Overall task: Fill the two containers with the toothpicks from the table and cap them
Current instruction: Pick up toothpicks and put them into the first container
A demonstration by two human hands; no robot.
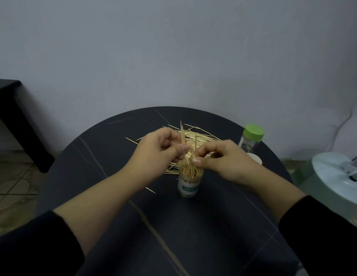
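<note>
While the small bundle of pale wooden toothpicks point(185, 140) is being held upright over the clear round plastic container with the white and green label point(189, 184), it is being grasped from both sides. It is being gripped by the left hand point(156, 150) between the thumb and curled fingers, and its lower part is being pinched by the right hand point(223, 159) between thumb and forefinger, just above the container's open mouth. The step is judged to be the feeding of this bundle into a container that is already looking crowded with sticks. It is being done well if the bundle is being held vertical and tight, with the lower tips gathered into one point and steered into a gap among the standing sticks. The upper grip is best being loosened only as the sticks are being slid down, so that none are being splayed over the rim or the unsteadied container tipped.

Both forearms are being reached in from the lower corners, bare below black sleeves point(34, 246), with the wrists converging and the palms turned towards each other. The container is standing near the middle of the dark round table with pale veins point(213, 216). The loose heap of toothpicks point(205, 137) is lying just behind it. A second clear container with a green cap point(251, 137) is standing near the right edge, and how full it is cannot be told
</note>
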